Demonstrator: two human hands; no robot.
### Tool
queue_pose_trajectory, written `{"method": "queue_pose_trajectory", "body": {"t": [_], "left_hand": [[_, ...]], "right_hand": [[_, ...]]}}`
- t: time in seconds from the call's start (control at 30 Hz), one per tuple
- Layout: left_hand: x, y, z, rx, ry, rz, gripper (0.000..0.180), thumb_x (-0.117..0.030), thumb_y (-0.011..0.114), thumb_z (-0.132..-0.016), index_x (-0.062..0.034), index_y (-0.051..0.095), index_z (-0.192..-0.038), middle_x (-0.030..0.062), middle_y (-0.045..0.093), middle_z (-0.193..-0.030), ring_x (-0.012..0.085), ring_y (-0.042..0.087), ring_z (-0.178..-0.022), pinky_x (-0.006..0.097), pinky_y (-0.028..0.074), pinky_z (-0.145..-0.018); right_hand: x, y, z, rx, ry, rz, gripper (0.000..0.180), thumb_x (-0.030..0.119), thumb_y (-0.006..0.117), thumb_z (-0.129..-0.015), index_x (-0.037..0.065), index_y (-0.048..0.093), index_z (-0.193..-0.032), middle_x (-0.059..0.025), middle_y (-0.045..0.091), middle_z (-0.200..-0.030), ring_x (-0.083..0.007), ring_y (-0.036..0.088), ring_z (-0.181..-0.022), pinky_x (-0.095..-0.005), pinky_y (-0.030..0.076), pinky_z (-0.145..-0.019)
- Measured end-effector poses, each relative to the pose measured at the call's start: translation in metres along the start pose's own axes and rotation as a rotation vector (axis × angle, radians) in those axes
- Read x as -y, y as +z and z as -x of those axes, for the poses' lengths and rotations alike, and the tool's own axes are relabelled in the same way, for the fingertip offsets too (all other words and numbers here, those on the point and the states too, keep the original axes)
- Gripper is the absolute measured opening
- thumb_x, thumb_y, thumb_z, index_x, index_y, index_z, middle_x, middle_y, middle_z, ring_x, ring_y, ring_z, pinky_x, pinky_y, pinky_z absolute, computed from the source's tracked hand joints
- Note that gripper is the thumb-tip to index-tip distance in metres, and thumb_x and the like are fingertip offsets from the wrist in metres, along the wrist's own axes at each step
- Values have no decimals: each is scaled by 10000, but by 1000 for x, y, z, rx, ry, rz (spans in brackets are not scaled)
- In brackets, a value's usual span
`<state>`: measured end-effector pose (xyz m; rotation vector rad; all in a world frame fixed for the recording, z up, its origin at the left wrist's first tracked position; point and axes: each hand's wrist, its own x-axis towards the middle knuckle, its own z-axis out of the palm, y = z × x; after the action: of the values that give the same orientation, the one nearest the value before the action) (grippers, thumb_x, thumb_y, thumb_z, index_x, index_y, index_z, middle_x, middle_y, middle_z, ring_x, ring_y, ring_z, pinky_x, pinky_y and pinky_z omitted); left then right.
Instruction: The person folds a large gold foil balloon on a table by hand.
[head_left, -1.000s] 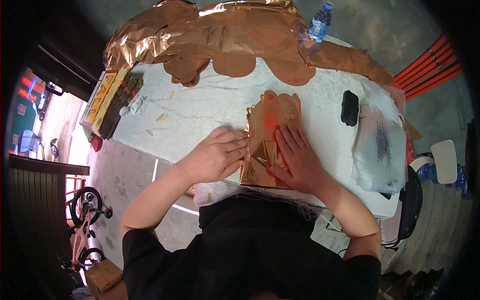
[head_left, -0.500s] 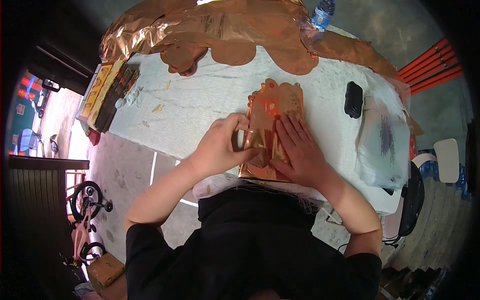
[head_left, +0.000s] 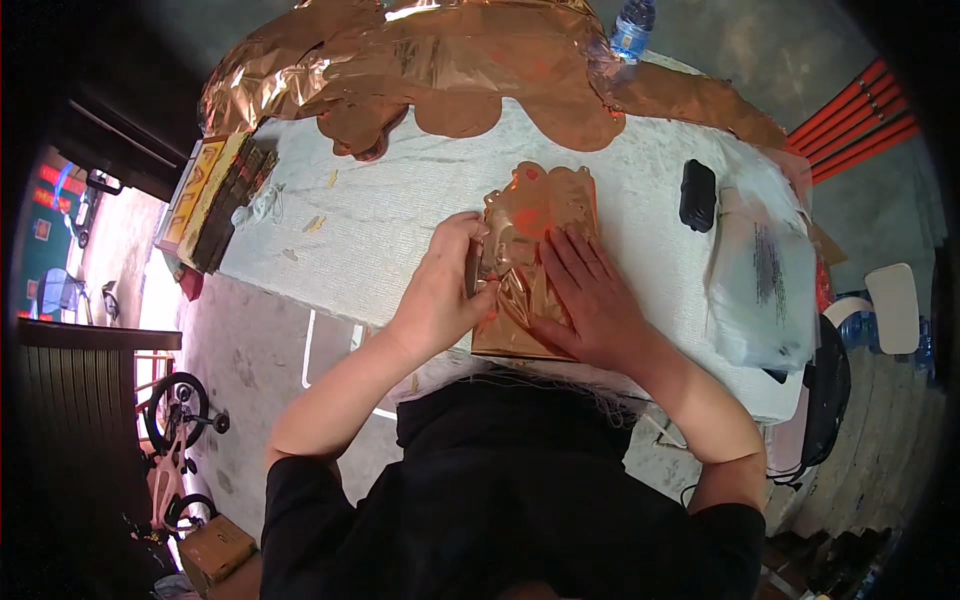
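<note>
A stack of shiny copper-coloured foil sheets (head_left: 540, 215) with a scalloped far edge lies on the white-covered table in front of me. My left hand (head_left: 440, 285) is curled at the stack's left edge, thumb and fingers closed on the foil there. Creases run through the top sheet beside that thumb. My right hand (head_left: 597, 305) lies flat on the right part of the stack, fingers stretched toward the far side and thumb out to the left. The undersides of the left fingertips are hidden.
A large crumpled copper foil piece (head_left: 430, 70) covers the table's far side, with a water bottle (head_left: 632, 35) on it. To the right are a black case (head_left: 698, 195) and clear plastic bags (head_left: 765, 290). Stacked packets (head_left: 205, 200) and white string (head_left: 262, 205) sit at left.
My left thumb has drawn back leftward to the stack's edge, and the lifted fold of foil has flattened into creases. My right hand stays flat on the stack. The view has shifted slightly.
</note>
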<state>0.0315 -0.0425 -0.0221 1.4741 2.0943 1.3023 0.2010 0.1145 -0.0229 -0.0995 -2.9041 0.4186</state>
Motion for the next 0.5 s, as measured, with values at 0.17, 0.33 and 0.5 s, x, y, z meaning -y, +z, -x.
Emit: {"method": "queue_pose_trajectory", "body": {"t": [0.17, 0.33, 0.5], "left_hand": [[0, 0, -5, -6, 40, -67, 564, 44, 673, -700, -15, 405, -1192, 196, 452, -1207, 349, 494, -1082, 370, 430, -942], [-4, -1, -5, -3, 28, -116, 512, 32, 665, -697, 13, 421, -1146, 220, 466, -1151, 410, 483, -1096, 410, 424, -939], [-4, -1, -5, -2, 41, -117, 481, 29, 667, -695, 0, 425, -1110, 208, 482, -1089, 394, 495, -1041, 402, 433, -900]], "right_hand": [[2, -3, 0, 9, 8, 13, 765, 429, 600, -861, -1, 333, -1435, -238, 299, -1489, -402, 280, -1385, -494, 197, -1144], [-4, 0, 1, 5, -2, -114, 769, 405, 608, -859, 22, 306, -1453, -230, 283, -1501, -409, 263, -1391, -508, 188, -1143], [-2, -3, 6, -1, 7, -127, 749, 395, 591, -873, 19, 302, -1453, -221, 277, -1507, -405, 232, -1405, -517, 171, -1145]]}}
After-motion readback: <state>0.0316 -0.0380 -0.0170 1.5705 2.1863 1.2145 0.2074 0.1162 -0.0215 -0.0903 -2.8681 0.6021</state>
